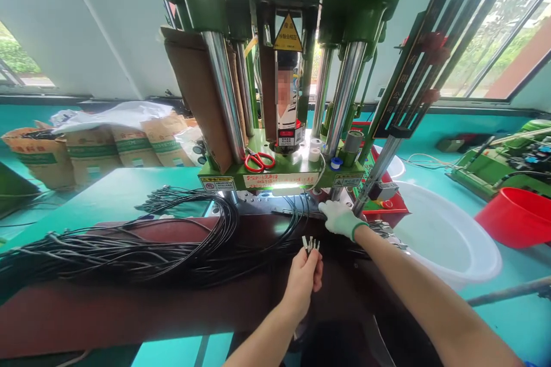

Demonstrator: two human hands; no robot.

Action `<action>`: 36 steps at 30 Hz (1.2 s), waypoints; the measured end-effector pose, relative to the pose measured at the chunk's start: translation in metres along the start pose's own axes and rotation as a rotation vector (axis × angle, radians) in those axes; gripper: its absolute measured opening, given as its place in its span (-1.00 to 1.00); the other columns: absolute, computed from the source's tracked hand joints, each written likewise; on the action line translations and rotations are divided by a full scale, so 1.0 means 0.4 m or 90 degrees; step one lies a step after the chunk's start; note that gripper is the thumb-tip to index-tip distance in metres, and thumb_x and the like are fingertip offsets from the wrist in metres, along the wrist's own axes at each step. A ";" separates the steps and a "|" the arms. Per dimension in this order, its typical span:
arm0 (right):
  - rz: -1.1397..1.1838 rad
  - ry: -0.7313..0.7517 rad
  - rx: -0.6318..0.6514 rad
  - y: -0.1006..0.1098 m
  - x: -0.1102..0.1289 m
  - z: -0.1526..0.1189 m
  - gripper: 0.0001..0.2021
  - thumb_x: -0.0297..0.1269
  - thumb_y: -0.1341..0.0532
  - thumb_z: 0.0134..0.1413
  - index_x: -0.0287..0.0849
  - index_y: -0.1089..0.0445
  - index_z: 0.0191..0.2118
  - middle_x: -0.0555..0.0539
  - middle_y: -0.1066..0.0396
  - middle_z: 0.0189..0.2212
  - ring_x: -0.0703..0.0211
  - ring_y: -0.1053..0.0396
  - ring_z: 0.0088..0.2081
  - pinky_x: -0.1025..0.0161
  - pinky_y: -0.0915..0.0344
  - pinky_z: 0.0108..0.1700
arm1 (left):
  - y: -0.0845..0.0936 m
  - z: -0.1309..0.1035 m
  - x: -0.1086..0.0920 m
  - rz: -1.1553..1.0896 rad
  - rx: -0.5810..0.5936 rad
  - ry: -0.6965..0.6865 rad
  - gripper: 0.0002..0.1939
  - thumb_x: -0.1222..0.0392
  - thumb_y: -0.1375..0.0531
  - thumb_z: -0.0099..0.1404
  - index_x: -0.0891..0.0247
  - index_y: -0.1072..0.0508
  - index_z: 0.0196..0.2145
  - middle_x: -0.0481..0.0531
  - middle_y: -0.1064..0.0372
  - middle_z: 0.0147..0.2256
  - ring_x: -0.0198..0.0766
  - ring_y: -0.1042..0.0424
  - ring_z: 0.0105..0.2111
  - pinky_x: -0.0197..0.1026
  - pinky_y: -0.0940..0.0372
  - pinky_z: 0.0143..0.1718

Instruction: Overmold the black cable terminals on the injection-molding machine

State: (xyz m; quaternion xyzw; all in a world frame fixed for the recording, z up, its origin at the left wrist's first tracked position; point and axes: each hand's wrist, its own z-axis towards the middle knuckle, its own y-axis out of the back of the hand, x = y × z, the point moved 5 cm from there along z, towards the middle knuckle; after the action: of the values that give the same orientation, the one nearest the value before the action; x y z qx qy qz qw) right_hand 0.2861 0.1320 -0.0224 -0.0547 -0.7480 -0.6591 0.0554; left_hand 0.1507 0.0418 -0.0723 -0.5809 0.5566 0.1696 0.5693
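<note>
My bare left hand [303, 278] is closed round a small bunch of black cables. Their silvery metal end pieces [310, 242] stick up above the thumb. My right hand [340, 219], in a white glove with a green cuff, reaches to the right end of the metal mould [262, 204] under the green press [282, 169]. Its fingertips are bent together at the mould's edge, and what they grip is too small to make out. Black cables [172, 258] lie in a long bundle across the dark red board [107, 315]. Several run into the mould.
Red-handled scissors [259, 161] and a blue-and-white tape roll [336, 164] lie on the press ledge. Metal parts [387, 232] are beside my right forearm. A white tub [486, 258] and red bucket [519, 218] stand right. Behind the press, a person's striped top [286, 116] shows.
</note>
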 end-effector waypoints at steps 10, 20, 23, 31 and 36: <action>0.402 -0.117 0.151 -0.027 -0.033 -0.307 -0.91 -0.33 0.07 -0.08 -0.17 -0.10 -0.39 0.11 -0.13 -0.63 0.41 -0.02 -0.77 0.41 -0.05 -0.78 | -0.033 -0.015 -0.003 0.053 0.057 0.014 -0.64 -0.02 -0.22 -0.03 0.22 -0.11 -0.50 -0.25 -0.01 -0.70 -0.55 0.11 -0.75 -0.40 0.25 -0.76; 0.940 -0.181 -0.098 -0.098 -0.012 -0.403 -0.67 0.02 0.06 0.13 -0.17 -0.19 -0.30 0.18 -0.10 -0.72 0.47 0.08 -0.84 0.51 0.12 -0.86 | -0.107 -0.016 0.033 0.294 0.159 -0.002 -0.78 0.10 -0.18 0.03 0.25 -0.22 -0.52 -0.26 0.09 -0.73 -0.53 0.13 -0.73 -0.38 0.19 -0.71; 0.940 -0.154 -0.110 -0.094 -0.013 -0.402 -0.66 0.00 0.05 0.14 -0.20 -0.22 -0.29 0.17 -0.11 -0.73 0.47 0.07 -0.84 0.50 0.10 -0.86 | -0.110 -0.015 0.029 0.325 0.157 -0.017 -0.81 0.12 -0.17 0.04 0.26 -0.24 -0.52 -0.25 0.09 -0.73 -0.51 0.12 -0.72 -0.37 0.15 -0.69; 0.949 -0.139 -0.152 -0.133 -0.023 -0.406 -0.57 -0.03 0.03 0.14 -0.19 -0.17 0.02 0.17 -0.12 -0.71 0.47 0.06 -0.84 0.51 0.11 -0.86 | -0.105 -0.011 0.021 0.381 0.185 -0.039 -0.80 0.14 -0.16 0.04 0.25 -0.21 -0.57 -0.22 0.06 -0.70 -0.50 0.09 -0.70 -0.37 0.14 -0.66; 0.930 -0.133 -0.148 -0.127 -0.011 -0.407 -0.47 0.02 0.01 0.09 -0.24 -0.11 0.08 0.17 -0.11 -0.72 0.47 0.05 -0.83 0.50 0.12 -0.85 | -0.104 -0.011 0.020 0.391 0.185 -0.035 -0.80 0.15 -0.16 0.04 0.26 -0.19 -0.58 -0.22 0.00 -0.69 -0.51 0.07 -0.71 -0.37 0.12 -0.66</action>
State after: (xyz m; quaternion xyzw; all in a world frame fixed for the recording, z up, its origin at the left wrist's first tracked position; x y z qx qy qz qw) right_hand 0.2842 -0.0358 -0.0526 -0.6053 -0.4484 -0.5207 0.4017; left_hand 0.1862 0.0233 -0.0580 -0.2941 0.7084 0.2676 0.5831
